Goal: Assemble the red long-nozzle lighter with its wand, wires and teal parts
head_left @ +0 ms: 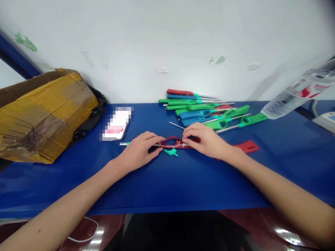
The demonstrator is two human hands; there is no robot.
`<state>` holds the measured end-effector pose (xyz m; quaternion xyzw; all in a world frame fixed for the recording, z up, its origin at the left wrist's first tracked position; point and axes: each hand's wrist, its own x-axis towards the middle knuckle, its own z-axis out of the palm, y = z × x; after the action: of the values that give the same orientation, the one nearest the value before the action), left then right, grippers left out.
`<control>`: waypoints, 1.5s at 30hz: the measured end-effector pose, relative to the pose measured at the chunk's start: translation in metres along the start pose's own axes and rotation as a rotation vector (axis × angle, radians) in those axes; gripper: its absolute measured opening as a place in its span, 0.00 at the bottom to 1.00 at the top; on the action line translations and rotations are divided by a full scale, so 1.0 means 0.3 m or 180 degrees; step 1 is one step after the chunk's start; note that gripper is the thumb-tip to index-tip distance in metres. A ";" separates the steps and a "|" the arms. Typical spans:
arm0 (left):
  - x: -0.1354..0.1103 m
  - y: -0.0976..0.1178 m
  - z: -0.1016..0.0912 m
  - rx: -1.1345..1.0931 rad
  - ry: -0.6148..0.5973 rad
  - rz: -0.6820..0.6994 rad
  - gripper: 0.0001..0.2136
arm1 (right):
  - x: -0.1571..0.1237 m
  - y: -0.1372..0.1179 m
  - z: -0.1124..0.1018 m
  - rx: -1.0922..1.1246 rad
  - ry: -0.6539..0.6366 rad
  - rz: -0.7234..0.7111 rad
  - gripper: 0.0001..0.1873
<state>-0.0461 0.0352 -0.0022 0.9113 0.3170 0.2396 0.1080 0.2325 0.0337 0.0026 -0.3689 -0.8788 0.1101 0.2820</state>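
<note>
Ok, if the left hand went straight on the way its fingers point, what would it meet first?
The open red casing, which the left hand seems to touch; beyond it, probably the right hand, though depth is unclear.

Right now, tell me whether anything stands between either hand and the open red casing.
Nothing visible does: fingers of the left hand and right hand are at the red casing. The small turquoise piece lies on its near side, blocking neither.
</note>
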 end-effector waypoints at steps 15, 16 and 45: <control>-0.008 -0.010 0.008 -0.0034 0.0176 0.0193 0.11 | -0.009 -0.022 0.002 -0.0137 0.0123 -0.0126 0.08; -0.009 -0.010 0.008 -0.0034 0.0196 0.0209 0.12 | -0.009 -0.022 0.004 -0.0149 0.0196 -0.0171 0.08; -0.006 -0.003 0.000 -0.0024 0.0077 0.0179 0.13 | -0.010 -0.059 -0.003 0.0323 0.0007 -0.0198 0.05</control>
<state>-0.0478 0.0348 -0.0034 0.9165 0.2917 0.2547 0.1008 0.2243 0.0192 0.0092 -0.3267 -0.8828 0.1453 0.3046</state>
